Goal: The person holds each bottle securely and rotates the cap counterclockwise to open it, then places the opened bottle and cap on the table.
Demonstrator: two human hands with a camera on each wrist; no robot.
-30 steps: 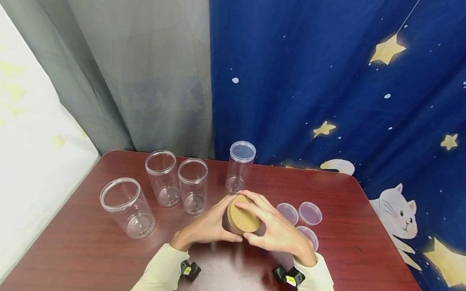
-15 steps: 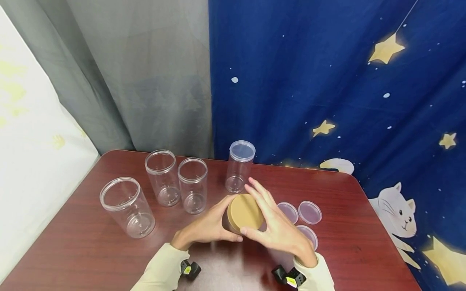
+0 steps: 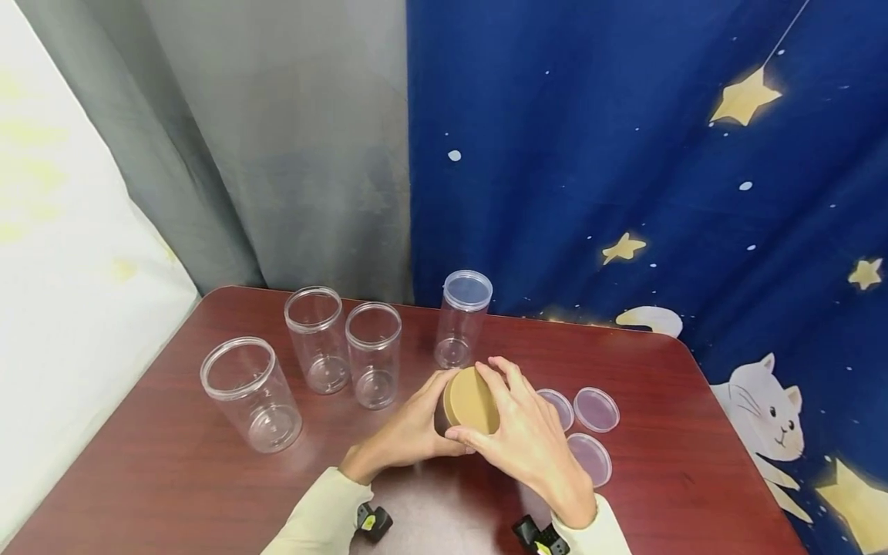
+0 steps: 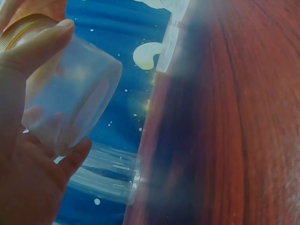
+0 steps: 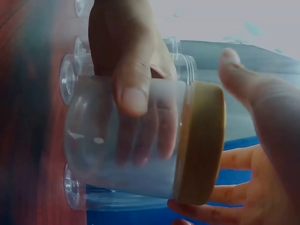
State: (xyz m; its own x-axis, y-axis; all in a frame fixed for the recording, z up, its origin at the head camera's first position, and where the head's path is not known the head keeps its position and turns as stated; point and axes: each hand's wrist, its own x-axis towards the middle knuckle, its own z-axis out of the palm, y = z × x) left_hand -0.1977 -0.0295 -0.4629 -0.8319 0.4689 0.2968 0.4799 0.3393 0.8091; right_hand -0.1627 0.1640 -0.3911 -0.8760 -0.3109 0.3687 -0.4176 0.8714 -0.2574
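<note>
A clear plastic jar (image 5: pixel 93 140) with a tan screw lid (image 3: pixel 472 401) is held above the table, its lid tilted toward the head camera. My left hand (image 3: pixel 419 428) grips the jar's body, thumb on one side and fingers on the other, as the right wrist view shows. My right hand (image 3: pixel 537 443) is curved round the lid; in the head view its thumb lies at the near edge and its fingers at the far right side. In the right wrist view the lid (image 5: pixel 201 145) sits on the jar's mouth, fingers touch its lower edge, and the right thumb looks apart from it.
Three lidless clear jars (image 3: pixel 251 416) stand at the left and back of the brown table (image 3: pixel 173 493). A jar with a clear lid (image 3: pixel 461 324) stands behind the hands. Three loose clear lids (image 3: pixel 597 409) lie to the right. Curtains hang behind the table.
The right hand's fingers, first over the lid's top, lifted off it and have since closed in round its side. The left hand keeps its hold on the jar. The head view has shifted slightly.
</note>
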